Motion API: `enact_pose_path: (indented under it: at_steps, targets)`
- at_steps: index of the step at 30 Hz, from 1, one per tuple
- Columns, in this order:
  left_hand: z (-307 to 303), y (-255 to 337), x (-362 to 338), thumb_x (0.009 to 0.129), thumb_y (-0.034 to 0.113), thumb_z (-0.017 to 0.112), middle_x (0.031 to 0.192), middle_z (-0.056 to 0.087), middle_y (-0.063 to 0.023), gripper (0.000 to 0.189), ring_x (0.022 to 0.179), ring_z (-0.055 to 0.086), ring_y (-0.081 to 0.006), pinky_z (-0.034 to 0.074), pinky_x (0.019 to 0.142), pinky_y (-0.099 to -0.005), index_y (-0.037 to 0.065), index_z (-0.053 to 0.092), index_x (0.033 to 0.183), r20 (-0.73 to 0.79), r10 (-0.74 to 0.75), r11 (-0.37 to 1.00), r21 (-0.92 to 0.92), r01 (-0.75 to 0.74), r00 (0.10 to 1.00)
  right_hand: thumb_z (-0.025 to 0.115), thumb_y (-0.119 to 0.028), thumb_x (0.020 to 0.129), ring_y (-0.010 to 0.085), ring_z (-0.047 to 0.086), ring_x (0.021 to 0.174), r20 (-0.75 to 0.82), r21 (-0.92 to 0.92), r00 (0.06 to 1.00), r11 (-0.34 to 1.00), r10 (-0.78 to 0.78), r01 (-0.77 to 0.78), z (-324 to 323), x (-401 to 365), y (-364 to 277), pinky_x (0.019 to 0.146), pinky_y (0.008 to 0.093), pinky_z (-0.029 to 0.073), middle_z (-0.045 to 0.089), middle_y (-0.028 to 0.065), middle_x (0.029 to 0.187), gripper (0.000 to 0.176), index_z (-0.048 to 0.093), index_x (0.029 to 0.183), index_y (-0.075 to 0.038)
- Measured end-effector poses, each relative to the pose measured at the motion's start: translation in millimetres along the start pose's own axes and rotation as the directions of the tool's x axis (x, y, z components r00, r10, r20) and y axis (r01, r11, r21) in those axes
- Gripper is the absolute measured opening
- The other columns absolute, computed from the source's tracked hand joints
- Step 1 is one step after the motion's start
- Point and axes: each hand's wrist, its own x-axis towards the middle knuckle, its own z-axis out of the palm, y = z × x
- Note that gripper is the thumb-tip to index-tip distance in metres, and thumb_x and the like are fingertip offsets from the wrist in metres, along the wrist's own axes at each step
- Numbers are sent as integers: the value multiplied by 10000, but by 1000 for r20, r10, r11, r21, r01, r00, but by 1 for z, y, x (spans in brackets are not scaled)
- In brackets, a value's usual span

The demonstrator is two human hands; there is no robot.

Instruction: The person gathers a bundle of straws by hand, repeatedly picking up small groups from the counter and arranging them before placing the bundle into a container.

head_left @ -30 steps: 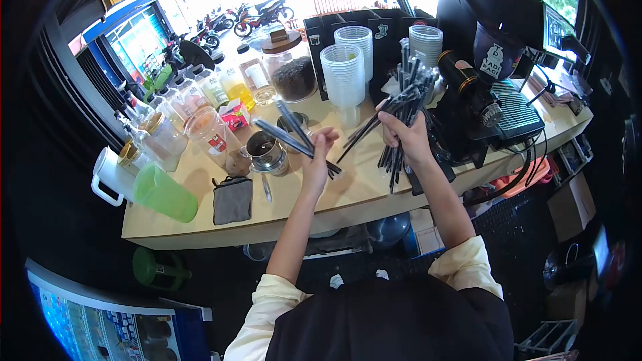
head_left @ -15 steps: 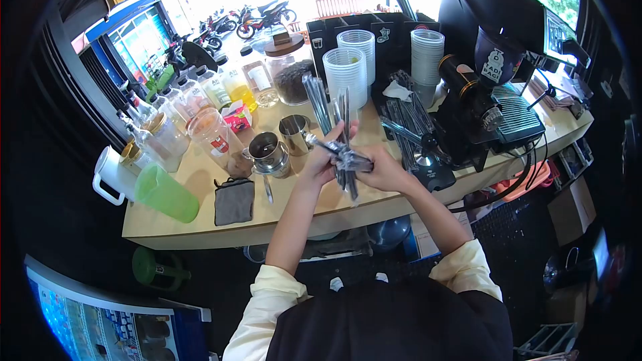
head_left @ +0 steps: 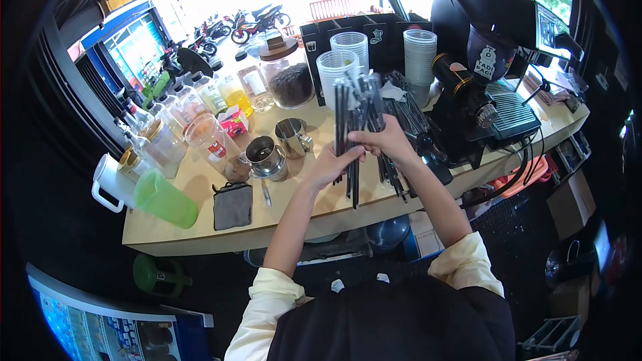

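Note:
Upright above the counter's front edge is a bundle of black straws (head_left: 356,100), apparently in clear wrappers. My left hand (head_left: 331,166) is closed around the lower left part of the bundle. On the other side, my right hand (head_left: 386,142) grips the straws, its thumb across the front. Lower straw ends stick out below both hands. Behind the bundle stand stacked clear plastic cups (head_left: 326,65), partly hidden by it. More wrapped black straws (head_left: 409,112) lie on the counter just right of my right hand, with a crumpled white tissue (head_left: 394,92) near them.
Left on the wooden counter (head_left: 307,204) are metal cups (head_left: 264,154), a grey pouch (head_left: 233,206), a green pitcher (head_left: 166,199), bottles (head_left: 200,93) and a lidded jar (head_left: 289,77). A black grinder (head_left: 461,90) stands to the right, beside a black monitor (head_left: 485,10).
The straws, previously crossed in my hands, now stand gathered more upright. My right hand has risen and moved slightly right. The camera view has shifted a little.

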Motion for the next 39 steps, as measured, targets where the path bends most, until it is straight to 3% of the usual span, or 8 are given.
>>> enact_pose_path:
  at_steps: [4, 7, 10, 13, 18, 32, 34, 39]
  targets:
    - [9, 15, -5, 849, 310, 572, 708, 607, 29, 239, 483, 436, -5, 300, 409, -157, 78, 629, 873, 10, 132, 987, 95, -133, 991, 714, -84, 691, 41, 439, 380, 34, 54, 999, 998, 18, -20, 4, 0, 0, 346, 172, 308, 520, -8, 517, 148, 591, 743, -19]
    - [8, 15, -7, 856, 194, 570, 861, 634, -48, 205, 758, 566, -100, 462, 721, -253, 18, 607, 957, -18, 21, 990, 137, -18, 1000, 697, -60, 701, 45, 441, 380, 2, 149, 1000, 989, -3, 3, 11, -4, -3, 336, 184, 334, 511, 0, 507, 130, 590, 749, -3]
    - [6, 3, -6, 863, 235, 560, 869, 634, -67, 238, 657, 551, -77, 454, 602, -218, 11, 602, 931, -13, 151, 980, 131, -148, 988, 668, -37, 717, 47, 434, 379, 6, 168, 1000, 986, -15, 14, 13, -5, -7, 316, 191, 345, 512, 7, 514, 118, 593, 796, 8]
    - [1, -3, -7, 884, 287, 524, 778, 618, -56, 292, 510, 451, -28, 355, 435, -176, 0, 566, 914, -20, -37, 994, 105, 38, 999, 648, -56, 729, 44, 468, 462, -32, 124, 998, 991, -53, 57, 7, 0, -4, 395, 193, 384, 546, 12, 592, 147, 597, 855, -2]
    - [2, -9, -7, 941, 380, 346, 865, 550, -48, 340, 438, 270, -19, 207, 357, -158, 62, 418, 1035, 5, -48, 936, -349, 47, 999, 609, -94, 737, 48, 496, 633, -149, 142, 984, 983, -95, 117, 2, 2, -5, 579, 201, 404, 535, -5, 689, 167, 580, 886, -25]
    - [11, -19, -10, 952, 335, 330, 978, 533, -81, 271, 439, 359, -39, 251, 333, -165, 83, 428, 955, -92, 54, 969, -236, -74, 994, 606, -59, 769, 109, 495, 486, -177, 260, 968, 940, -178, 220, -2, 5, -2, 495, 247, 438, 493, 19, 603, 127, 498, 831, -31]
    - [12, -16, -10, 948, 328, 352, 860, 537, -53, 285, 428, 373, -33, 261, 338, -172, 66, 464, 955, -320, 173, 973, -91, -212, 931, 616, -62, 768, 106, 492, 481, -211, 230, 956, 940, -205, 252, -3, 5, -4, 494, 247, 439, 492, 18, 596, 130, 501, 822, -35]
    - [-13, -26, -13, 941, 323, 380, 586, 420, 17, 288, 394, 292, -14, 234, 342, -168, 54, 483, 953, -279, 165, 973, -113, -203, 946, 642, -67, 756, 101, 502, 468, -230, 205, 945, 938, -232, 280, -4, 1, -11, 472, 235, 426, 529, 24, 618, 134, 523, 797, -22]
